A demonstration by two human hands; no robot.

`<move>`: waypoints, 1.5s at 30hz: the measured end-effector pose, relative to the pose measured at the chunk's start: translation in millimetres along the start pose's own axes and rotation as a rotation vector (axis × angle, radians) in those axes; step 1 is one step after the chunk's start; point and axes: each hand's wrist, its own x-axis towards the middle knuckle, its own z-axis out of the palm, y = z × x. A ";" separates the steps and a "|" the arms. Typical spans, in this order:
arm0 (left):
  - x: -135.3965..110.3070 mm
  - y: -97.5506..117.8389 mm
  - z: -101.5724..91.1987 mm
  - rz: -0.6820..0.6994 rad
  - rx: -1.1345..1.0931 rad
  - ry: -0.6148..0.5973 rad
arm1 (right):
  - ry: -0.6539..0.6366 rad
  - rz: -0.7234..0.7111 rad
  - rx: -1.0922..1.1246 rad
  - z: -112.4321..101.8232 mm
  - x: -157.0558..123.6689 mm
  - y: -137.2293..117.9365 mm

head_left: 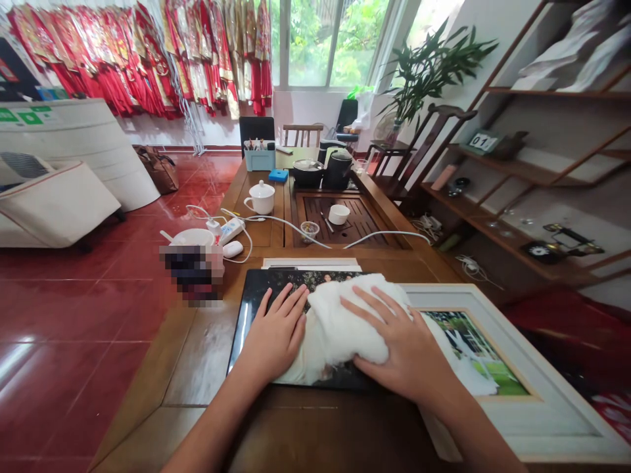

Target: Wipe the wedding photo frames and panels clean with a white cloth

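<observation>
Between left hand (277,332) and left edge, black panel (250,307) lies uncovered.

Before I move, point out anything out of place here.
The white cable straggling across the dark tray looks out of place: loose wiring near a white cup. Nothing odd stands out around the white cloth under your right hand.

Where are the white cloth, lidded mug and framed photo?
White cloth (331,322), head view: its bunched middle.
Lidded mug (263,200), head view: front of its body.
Framed photo (497,360), head view: the print, inside the frame.
</observation>
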 end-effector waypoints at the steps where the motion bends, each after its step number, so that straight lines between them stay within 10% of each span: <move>1: 0.0 0.0 -0.1 0.000 -0.003 -0.003 | 0.005 0.006 0.005 0.8 7.3 2.7; 7: 0.1 1.3 -0.3 -0.027 -0.013 -0.009 | 0.014 0.019 0.017 1.4 18.9 5.9; 18: -0.5 1.4 -0.8 -0.017 0.010 0.014 | -0.073 -0.047 0.006 -7.3 -43.7 -14.0; 31: 0.6 2.5 -2.8 -0.008 -0.001 -0.005 | 0.047 0.006 0.057 6.2 24.2 12.6; 45: 0.0 1.2 -0.7 -0.021 -0.006 -0.001 | -0.013 -0.075 0.022 -3.7 -42.0 -9.4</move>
